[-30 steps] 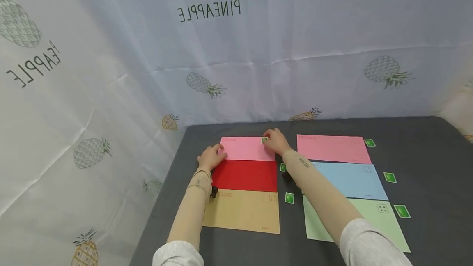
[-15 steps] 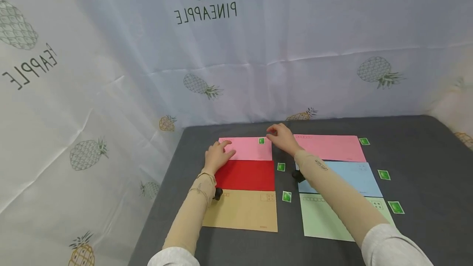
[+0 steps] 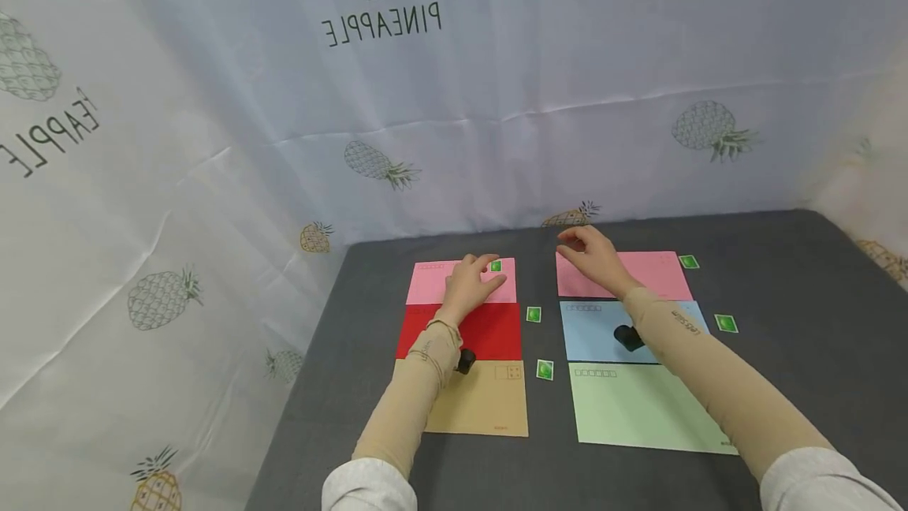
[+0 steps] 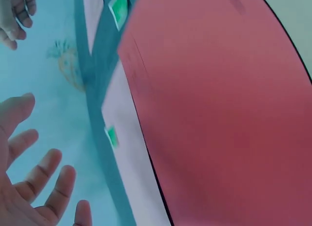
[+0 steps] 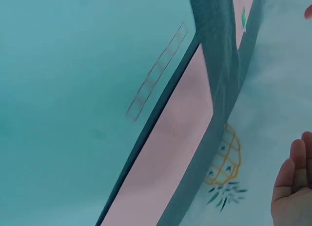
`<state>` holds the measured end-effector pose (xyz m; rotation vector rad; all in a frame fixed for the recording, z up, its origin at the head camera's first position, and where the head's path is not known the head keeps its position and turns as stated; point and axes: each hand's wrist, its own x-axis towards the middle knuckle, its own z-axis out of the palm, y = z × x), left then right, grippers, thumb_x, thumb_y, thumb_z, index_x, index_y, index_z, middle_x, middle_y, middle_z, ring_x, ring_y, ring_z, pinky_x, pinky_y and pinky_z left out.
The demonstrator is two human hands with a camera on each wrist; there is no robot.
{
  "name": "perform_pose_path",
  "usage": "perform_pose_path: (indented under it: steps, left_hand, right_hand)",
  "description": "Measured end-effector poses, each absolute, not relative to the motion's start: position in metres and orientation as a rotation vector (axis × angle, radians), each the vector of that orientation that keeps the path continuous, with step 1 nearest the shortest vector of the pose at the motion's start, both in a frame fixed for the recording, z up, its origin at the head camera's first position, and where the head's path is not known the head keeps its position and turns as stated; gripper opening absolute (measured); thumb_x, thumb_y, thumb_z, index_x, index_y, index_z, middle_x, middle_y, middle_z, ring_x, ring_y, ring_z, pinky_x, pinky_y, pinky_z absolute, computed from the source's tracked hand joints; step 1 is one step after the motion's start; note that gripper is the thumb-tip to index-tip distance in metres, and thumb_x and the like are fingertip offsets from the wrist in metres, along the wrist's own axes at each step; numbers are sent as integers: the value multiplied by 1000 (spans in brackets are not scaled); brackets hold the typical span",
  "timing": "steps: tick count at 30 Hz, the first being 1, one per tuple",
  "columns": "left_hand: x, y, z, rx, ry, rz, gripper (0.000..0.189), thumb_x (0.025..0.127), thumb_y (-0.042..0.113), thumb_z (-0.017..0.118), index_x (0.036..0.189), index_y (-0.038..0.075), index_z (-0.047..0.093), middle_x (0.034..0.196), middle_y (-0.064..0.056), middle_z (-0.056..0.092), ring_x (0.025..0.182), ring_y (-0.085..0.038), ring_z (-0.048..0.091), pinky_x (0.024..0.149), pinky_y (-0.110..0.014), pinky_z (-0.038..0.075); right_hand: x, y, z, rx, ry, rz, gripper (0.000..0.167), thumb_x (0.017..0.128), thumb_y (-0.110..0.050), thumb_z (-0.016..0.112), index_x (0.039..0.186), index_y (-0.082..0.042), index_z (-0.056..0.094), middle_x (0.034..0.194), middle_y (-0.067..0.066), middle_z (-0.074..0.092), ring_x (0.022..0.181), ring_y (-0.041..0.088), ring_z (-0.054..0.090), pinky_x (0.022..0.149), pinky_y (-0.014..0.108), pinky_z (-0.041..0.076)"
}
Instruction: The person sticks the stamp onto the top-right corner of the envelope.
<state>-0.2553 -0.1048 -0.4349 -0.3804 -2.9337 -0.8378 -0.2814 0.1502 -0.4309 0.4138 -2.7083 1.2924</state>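
My left hand (image 3: 467,288) hovers over the left pink envelope (image 3: 424,284) with its fingers spread and nothing in them. On that envelope, near its upper right corner, lies a green stamp (image 3: 495,266); the left wrist view shows this stamp (image 4: 112,137) too. Above the left end of the right pink envelope (image 3: 656,273) is my right hand (image 3: 599,262), its fingers loosely bent and holding nothing. Just off that envelope's upper right corner, another green stamp (image 3: 689,262) rests on the dark cloth.
Below the left pink envelope lie a red envelope (image 3: 414,333) and a tan envelope (image 3: 489,408). The right column continues with a blue envelope (image 3: 585,341) and a light green envelope (image 3: 624,408). Loose stamps sit beside the red (image 3: 534,315), tan (image 3: 545,370) and blue (image 3: 726,323) envelopes.
My right hand has let go of the stamp on the left pink envelope and moved right, over the other pink envelope. My left hand has shifted right from the left envelope's edge toward that stamp.
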Motion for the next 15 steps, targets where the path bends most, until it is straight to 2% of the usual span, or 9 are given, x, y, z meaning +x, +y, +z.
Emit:
perform_pose_path:
  steps: [6, 11, 15]
  left_hand:
    - [-253, -74, -436, -461, -2961, -827, 46, 90, 40, 56, 133, 23, 52, 117, -7, 57, 105, -22, 55, 85, -45, 42]
    - [-250, -54, -439, -543, -3039, -785, 47, 90, 41, 57, 133, 24, 52, 117, -7, 56, 102, -20, 56, 84, -44, 42]
    - [-250, -41, -442, -577, -3081, -745, 46, 90, 41, 57, 133, 24, 52, 113, -6, 56, 96, -18, 56, 81, -40, 42]
  right_hand:
    - [-279, 182, -436, 364, -2702, 1234, 32, 94, -23, 55, 119, -3, 57, 117, 17, 53, 104, 31, 51, 91, 48, 45]
    - [-279, 211, -442, 330, -2674, 1203, 32, 94, -25, 55, 117, -3, 58, 111, 16, 56, 95, 27, 50, 80, 39, 45]
    - [-277, 240, -448, 265, -2649, 1216, 38, 93, -34, 55, 115, -4, 59, 107, 13, 55, 90, 23, 47, 69, 41, 41]
